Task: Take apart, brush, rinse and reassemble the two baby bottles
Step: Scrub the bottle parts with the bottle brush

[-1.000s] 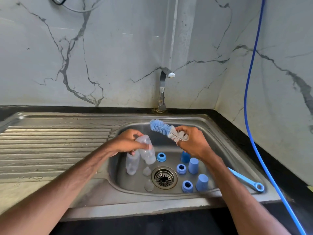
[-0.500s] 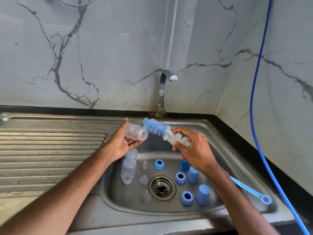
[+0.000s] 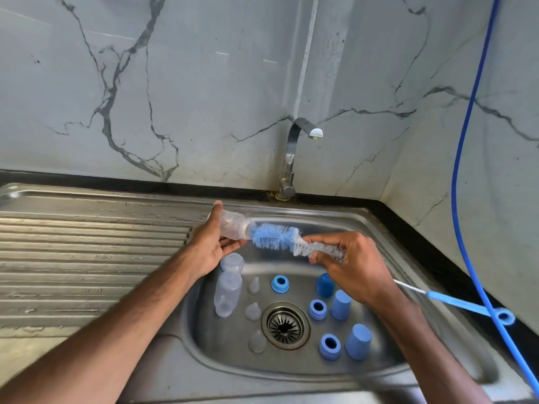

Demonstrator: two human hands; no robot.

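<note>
My left hand (image 3: pixel 208 246) holds a clear baby bottle (image 3: pixel 232 227) on its side above the sink's back left, mouth facing right. My right hand (image 3: pixel 347 258) grips the white bristles of a blue and white bottle brush (image 3: pixel 275 236). The brush's blue tip touches the bottle's mouth. Its blue handle (image 3: pixel 463 304) trails right, over the sink rim. Two more clear bottles (image 3: pixel 229 290) lie in the basin, with three clear teats (image 3: pixel 253 312), three blue collar rings (image 3: pixel 318 309) and three blue caps (image 3: pixel 340 304).
The steel sink (image 3: pixel 388 371) has a drain (image 3: pixel 285 325) in the middle and a ribbed draining board (image 3: pixel 87 258) on the left. A tap (image 3: pixel 294 158) stands behind the basin, not running. A blue hose (image 3: pixel 463 170) hangs down the right wall.
My left hand lifted the bottle out of the basin and turned it sideways. My right hand brought the brush tip left to the bottle's mouth.
</note>
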